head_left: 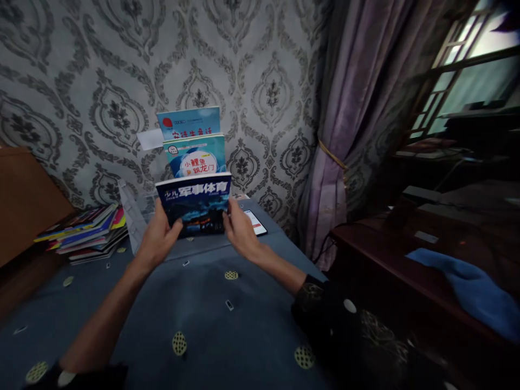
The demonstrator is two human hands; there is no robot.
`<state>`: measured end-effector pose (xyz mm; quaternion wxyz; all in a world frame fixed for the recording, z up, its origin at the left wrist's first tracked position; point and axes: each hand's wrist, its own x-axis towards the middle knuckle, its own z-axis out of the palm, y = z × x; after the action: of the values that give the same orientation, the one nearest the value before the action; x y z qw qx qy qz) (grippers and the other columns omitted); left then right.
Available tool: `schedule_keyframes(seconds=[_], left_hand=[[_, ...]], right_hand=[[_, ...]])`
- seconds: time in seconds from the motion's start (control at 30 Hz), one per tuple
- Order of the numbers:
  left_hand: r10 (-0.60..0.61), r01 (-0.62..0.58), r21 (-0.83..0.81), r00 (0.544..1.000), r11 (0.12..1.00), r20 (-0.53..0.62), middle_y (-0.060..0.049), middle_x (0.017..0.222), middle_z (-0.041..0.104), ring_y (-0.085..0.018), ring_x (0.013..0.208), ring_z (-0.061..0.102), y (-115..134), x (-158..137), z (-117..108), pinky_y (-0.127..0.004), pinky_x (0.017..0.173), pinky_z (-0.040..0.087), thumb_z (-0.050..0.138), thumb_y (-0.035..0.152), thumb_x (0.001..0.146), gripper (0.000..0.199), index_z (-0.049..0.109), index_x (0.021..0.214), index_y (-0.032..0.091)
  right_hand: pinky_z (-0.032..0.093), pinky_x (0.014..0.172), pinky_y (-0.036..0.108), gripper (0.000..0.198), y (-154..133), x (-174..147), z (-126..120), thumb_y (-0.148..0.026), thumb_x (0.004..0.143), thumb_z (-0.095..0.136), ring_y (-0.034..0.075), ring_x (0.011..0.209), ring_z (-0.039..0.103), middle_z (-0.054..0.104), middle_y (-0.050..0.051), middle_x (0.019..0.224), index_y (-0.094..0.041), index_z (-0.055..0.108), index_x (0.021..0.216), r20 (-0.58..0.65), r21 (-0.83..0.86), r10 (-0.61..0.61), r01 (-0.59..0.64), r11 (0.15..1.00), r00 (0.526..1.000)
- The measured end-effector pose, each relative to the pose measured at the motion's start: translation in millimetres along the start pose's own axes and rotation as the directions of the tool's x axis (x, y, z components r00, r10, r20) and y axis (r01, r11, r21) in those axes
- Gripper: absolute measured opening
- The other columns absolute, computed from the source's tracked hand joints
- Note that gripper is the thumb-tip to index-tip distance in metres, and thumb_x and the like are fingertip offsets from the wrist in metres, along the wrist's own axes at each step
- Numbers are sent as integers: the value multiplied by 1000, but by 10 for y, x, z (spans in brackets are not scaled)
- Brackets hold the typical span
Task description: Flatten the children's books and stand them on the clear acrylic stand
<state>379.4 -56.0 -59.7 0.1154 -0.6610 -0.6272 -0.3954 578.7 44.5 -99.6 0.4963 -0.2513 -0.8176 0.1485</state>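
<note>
My left hand [159,237] and my right hand [240,227] grip a dark blue magazine [199,208] by its two sides, thumbs on the front cover. It is held upright, with large white Chinese characters along its top. Behind it rises a light blue book [195,154] with a white oval on its cover. Farther back and higher stands another blue book [190,122] with red characters. A clear plastic holder [138,208] shows to the left of these books. The magazine hides the lower parts of both books, so I cannot tell what they rest on.
A pile of magazines [91,233] lies at the left by a brown wooden panel [28,200]. A lit phone [257,223] lies right of my right hand on the blue tablecloth [227,336]. A purple curtain [345,119] and a dark red table [385,260] with a blue cloth [467,281] are farther right.
</note>
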Motion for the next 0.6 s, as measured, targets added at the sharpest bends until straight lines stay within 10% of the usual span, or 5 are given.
schedule_keyframes(seconds=[0.23, 0.6], left_hand=[[9, 3, 63, 981, 998, -191, -18, 133, 59, -32, 113, 63, 42, 462, 197, -48, 95, 52, 49, 27, 92, 69, 20, 153, 13], [-76, 85, 45, 982, 995, -172, -15, 115, 68, -32, 106, 66, -199, 482, 644, -48, 91, 53, 50, 22, 91, 66, 26, 152, 13]], right_hand=[[53, 89, 41, 29, 221, 474, -32, -24, 100, 29, 25, 98, 62, 61, 12, 106, -19, 43, 125, -194, 45, -34, 44, 998, 980], [55, 81, 39, 25, 674, 549, 87, -20, 96, 37, 21, 82, 59, 60, 5, 93, -21, 49, 117, -95, 85, -31, 39, 996, 995]])
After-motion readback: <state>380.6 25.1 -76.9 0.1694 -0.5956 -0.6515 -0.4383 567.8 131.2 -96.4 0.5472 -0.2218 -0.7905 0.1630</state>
